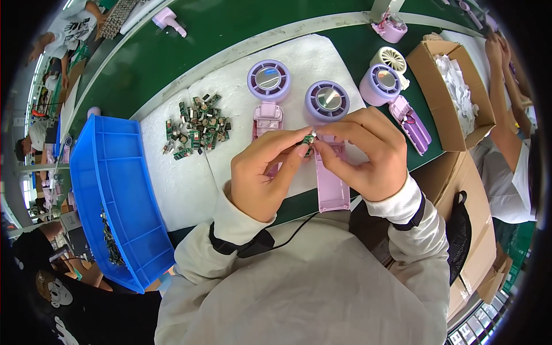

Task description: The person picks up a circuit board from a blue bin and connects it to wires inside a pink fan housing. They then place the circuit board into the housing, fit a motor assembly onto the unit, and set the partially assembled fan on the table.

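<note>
Between the fingertips of both my hands is a small green circuit board point(309, 140), largely covered by the fingers. My left hand point(257, 172) pinches it from the left, and my right hand point(376, 155) grips it from the right, near a small pale part at its top. Just beneath lies a purple handheld fan point(326, 101) with its pink handle shell point(333, 190) open toward me. A second purple fan point(268, 80) lies to the left, its handle partly behind my left hand. Farther left is a pile of circuit boards point(198, 127) on a white foam sheet point(172, 192).
A blue bin point(127, 198) with some boards in it stands at the left. Another purple fan point(380, 83) and a pink handle shell point(410, 125) lie at the right, by a cardboard box point(477, 129) of white paper pieces. Other people sit on both sides.
</note>
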The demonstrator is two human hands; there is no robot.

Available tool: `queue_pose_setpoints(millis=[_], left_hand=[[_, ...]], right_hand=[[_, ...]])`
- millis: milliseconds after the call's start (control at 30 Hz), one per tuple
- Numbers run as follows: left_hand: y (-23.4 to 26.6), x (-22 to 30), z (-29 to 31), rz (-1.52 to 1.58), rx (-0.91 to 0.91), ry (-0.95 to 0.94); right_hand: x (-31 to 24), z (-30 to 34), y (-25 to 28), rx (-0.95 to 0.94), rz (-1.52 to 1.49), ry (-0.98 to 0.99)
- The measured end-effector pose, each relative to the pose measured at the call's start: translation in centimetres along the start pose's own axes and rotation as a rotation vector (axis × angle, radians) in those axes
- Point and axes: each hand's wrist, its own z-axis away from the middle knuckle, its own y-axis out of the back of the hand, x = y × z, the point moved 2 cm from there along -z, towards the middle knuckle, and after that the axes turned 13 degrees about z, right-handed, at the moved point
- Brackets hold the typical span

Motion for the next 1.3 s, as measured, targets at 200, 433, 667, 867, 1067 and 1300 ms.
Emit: queue_pose_setpoints(millis=[200, 433, 667, 867, 1067, 1300], left_hand=[[0.0, 0.2, -0.1, -0.066, -0.006, -0.011], [-0.1, 0.5, -0.1, -0.106, 0.031, -0.034], [-0.1, 0.6, 0.0, -0.201, 0.001, -0.081], [-0.1, 0.6, 0.1, -0.196, 0.001, -0.06], [0.0, 0.1, -0.2, -0.196, 0.008, -0.107], [0.1, 1.5, 0.4, -0.36, -0.02, -0.127]], right_hand=[[0.1, 0.2, -0.2, 0.002, 0.063, 0.032], [0.0, 0.0, -0.2, 0.015, 0.107, 0.053], [-0.1, 0.2, -0.4, -0.011, 0.04, 0.051], [0.1, 0.4, -0.3, -0.02, -0.021, 0.017], [0.6, 0.1, -0.3, -0.017, -0.018, 0.061], [0.3, 0.0, -0.8, -0.063, -0.142, -0.006]])
